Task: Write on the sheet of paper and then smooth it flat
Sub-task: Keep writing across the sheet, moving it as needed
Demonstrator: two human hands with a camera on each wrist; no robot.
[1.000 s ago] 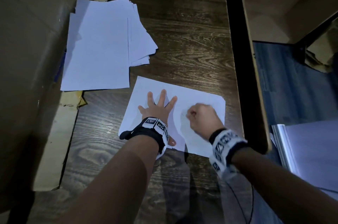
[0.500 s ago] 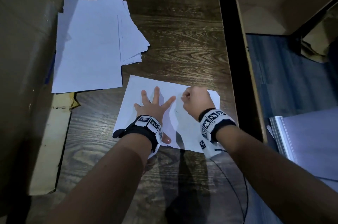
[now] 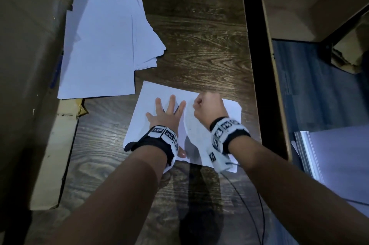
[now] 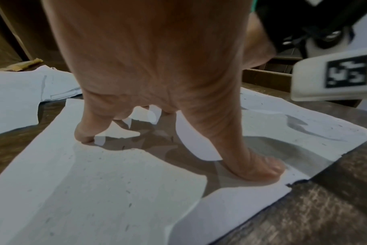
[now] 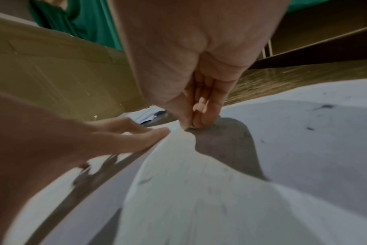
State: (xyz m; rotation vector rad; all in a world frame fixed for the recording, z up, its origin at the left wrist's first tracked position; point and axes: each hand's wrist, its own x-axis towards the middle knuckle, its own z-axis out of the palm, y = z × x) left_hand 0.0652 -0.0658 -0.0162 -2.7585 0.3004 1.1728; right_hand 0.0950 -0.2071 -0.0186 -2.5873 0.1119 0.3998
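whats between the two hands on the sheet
Only a bare strip of the sheet, shadowed, separates the left hand from the right hand; the head view shows it.

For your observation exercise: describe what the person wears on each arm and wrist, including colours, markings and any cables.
Both forearms are bare, with no sleeves. The left wrist carries a black strap with white blocks printed with black-and-white square markers. The right wrist has a similar black band with white marker blocks, and a white unit hanging below it; a thin black cable runs from it back along the arm.
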